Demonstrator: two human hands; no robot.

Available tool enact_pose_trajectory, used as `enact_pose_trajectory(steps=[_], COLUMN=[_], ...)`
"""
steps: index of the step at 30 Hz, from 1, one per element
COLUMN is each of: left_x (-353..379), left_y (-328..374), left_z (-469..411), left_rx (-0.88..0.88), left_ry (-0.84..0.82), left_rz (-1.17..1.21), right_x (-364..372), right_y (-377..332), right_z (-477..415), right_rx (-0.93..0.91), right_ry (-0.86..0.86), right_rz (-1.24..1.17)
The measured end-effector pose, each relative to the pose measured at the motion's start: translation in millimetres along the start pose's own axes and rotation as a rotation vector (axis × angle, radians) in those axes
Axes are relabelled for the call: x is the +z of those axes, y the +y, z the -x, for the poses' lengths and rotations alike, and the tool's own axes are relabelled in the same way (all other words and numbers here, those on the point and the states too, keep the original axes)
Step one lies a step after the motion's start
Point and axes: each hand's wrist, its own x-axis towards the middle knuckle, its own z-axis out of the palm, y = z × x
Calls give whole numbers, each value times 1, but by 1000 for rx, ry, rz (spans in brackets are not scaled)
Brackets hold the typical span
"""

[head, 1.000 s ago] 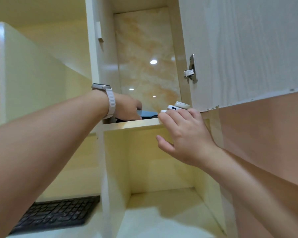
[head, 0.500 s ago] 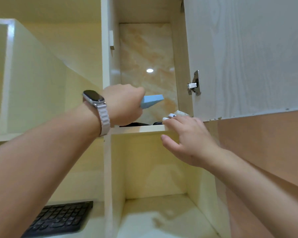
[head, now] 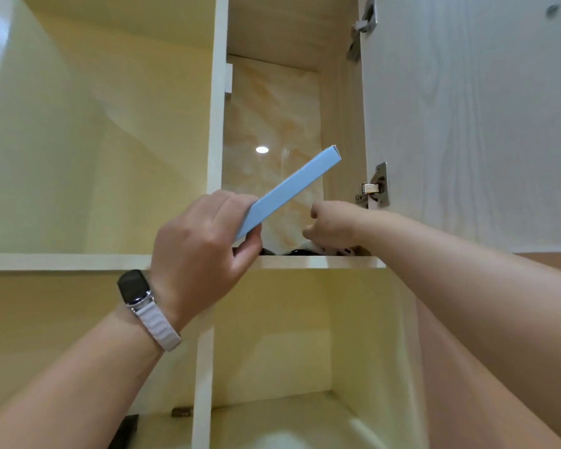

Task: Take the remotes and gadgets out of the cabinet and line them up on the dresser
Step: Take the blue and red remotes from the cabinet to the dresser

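The left hand [head: 204, 251] is now holding the thin blue gadget [head: 292, 189] clear of the cabinet shelf [head: 318, 261]. One second ago this hand was still deep inside the compartment, on top of the flat thing; half a second ago it was lifting it. Now the blue gadget is tilted up to the right, in the air in front of the marble back wall [head: 272, 118], and it is touching nothing but the hand. The fingers [head: 248, 244] of the left hand are closed on its lower end, with the thumb underneath.

The right hand [head: 332, 223] has moved too. Before, it was resting on the front edge of the shelf, near small white gadgets. Now it is reaching further in, at the right side of the compartment beside the open door [head: 467, 124]. Its fingers are curled over something pale [head: 334, 249] on the shelf, but whether they are really gripping it cannot be told. A dark thing [head: 297, 252] is lying on the shelf between the two hands.

So one gadget seems to be out, a second is perhaps being taken, and others are remaining. The dresser is not in view, and no lining up can be seen.
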Motion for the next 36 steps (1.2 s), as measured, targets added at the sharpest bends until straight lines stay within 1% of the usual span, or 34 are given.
enact_pose_trajectory(steps=[4,7,15,20,24,27,33,36], left_x=[8,9,12,12,11,10,7,6], left_y=[-4,-7,-8,-9,-8,-7,-5,-3], left_z=[5,6,7,8,7,6,5,3], left_rx=[15,36,68,65,54,48,44,17], left_ry=[32,56,119,120,116,109,86,62], left_rz=[44,56,39,45,42,43,41,43], right_x=[-2,-1,8,11,15,16,15,14], right_y=[-2,-2,6,12,13,16,15,14], right_z=[-12,-16,-10,-5,1,4,13,19], right_rx=[66,81,22,-42,-68,-37,10,9], right_ry=[-172,-192,-69,-31,37,93,130,214], right_rz=[123,148,44,-168,-191,-215,-215,-234])
